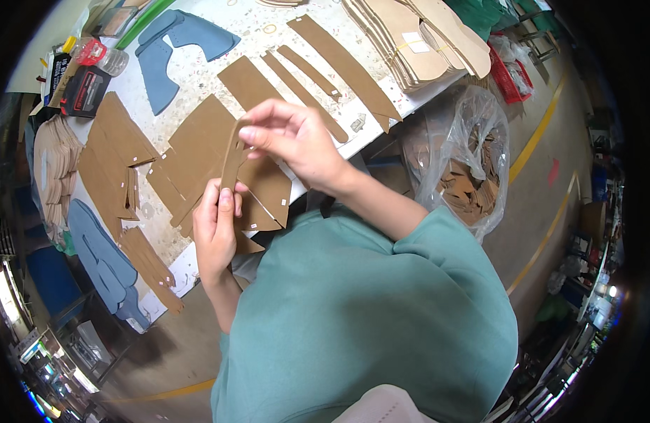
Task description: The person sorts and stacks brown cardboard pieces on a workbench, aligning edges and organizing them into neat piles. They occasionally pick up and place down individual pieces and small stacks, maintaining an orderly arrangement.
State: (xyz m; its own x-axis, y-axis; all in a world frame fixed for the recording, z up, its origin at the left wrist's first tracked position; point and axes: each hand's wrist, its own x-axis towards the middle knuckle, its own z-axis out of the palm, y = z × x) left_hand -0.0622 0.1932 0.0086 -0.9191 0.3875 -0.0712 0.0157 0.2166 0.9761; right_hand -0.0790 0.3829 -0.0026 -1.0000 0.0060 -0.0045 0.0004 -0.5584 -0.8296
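Note:
A narrow brown strip point(231, 163), leather-like, is held upright-slanted over the near edge of the table. My left hand point(215, 224) pinches its lower end between thumb and fingers. At its top end, my right hand point(296, 143) grips it with thumb and forefinger, the other fingers curled. Beneath the hands lie flat brown cut pieces with small white stickers, among them a wide panel point(198, 151) and a piece point(266, 194) near my body. Longer brown strips point(307, 95) lie beyond my right hand. My hands cover part of the pieces under them.
Blue-grey cut pieces point(159, 63) lie far left, others point(99, 254) near left. Stacked tan pieces point(402, 42) occupy the far right. A clear plastic bag point(473, 162) of brown scraps stands right of the table. A bottle point(112, 60) and dark box point(87, 90) sit at the left edge.

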